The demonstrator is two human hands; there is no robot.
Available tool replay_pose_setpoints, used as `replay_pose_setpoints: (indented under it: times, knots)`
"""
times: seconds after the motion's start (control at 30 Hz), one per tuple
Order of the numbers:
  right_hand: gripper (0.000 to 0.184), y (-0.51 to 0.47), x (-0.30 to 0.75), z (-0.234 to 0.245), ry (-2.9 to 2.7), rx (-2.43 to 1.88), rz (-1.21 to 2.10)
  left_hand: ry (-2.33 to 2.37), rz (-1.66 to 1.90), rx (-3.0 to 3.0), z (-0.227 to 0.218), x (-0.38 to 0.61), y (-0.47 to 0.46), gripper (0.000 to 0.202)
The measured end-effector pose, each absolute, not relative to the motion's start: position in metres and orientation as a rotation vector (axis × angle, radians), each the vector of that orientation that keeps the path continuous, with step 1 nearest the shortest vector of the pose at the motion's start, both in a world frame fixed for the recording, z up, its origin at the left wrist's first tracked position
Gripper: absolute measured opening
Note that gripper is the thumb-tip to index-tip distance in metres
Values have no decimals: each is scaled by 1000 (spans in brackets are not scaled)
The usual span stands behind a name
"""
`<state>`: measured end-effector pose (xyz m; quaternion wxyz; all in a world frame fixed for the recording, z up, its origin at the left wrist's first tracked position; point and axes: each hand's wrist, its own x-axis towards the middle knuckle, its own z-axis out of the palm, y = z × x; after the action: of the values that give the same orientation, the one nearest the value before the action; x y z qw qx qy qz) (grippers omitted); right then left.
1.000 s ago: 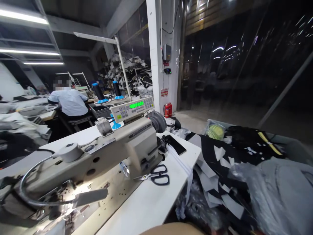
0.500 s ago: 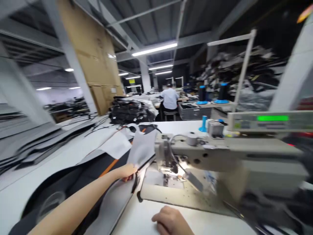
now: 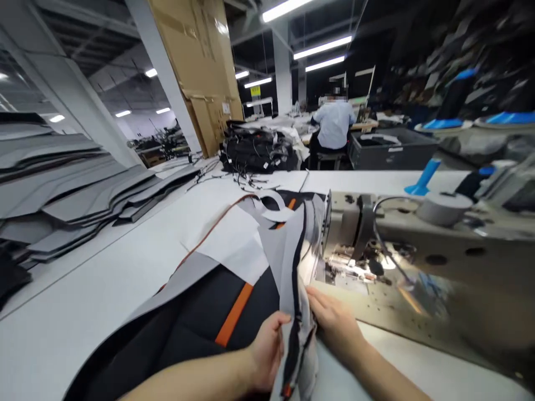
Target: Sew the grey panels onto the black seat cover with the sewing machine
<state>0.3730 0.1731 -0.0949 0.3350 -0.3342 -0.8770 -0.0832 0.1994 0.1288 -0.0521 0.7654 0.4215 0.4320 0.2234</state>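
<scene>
A large sewn fabric panel (image 3: pixel 188 312), black with an orange stripe (image 3: pixel 234 314) and grey backing, spreads over the table left of the sewing machine (image 3: pixel 418 250). Its grey, black-trimmed edge (image 3: pixel 292 262) stands folded up toward me. My left hand (image 3: pixel 270 348) is closed on this edge from the left, thumb on top, other fingers partly hidden. From the right, my right hand (image 3: pixel 332 317) holds the same edge, its fingertips partly behind the cloth. The machine's lit needle area (image 3: pixel 368 270) lies beyond my right hand, apart from it.
Stacked grey pieces (image 3: pixel 75 195) lie on the left of the white table (image 3: pixel 104 278). A dark fabric pile (image 3: pixel 259 150) sits at its far side, near tall cardboard (image 3: pixel 196 61). Farther back, a person (image 3: pixel 334 122) sits beside a grey bin (image 3: pixel 388 147).
My right hand has come up from the table beside the machine to the fabric edge. The panel's edge is now raised between both hands, away from the needle area. The view has turned.
</scene>
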Motion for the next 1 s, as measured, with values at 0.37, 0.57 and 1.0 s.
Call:
replay_pose_setpoints:
  times: [0.37,0.57,1.0]
  knots:
    - [25,162,364,-94,-2334,-1070,-279,902,257,3005,30,210,160,26]
    - [33,170,371,-86,-2425,-1103,-345,1338,-274,3016,-7,217,208,18]
    - [40,181,429,-100,-2486,-1055,-350,1329,-102,2898,-13,264,219,25]
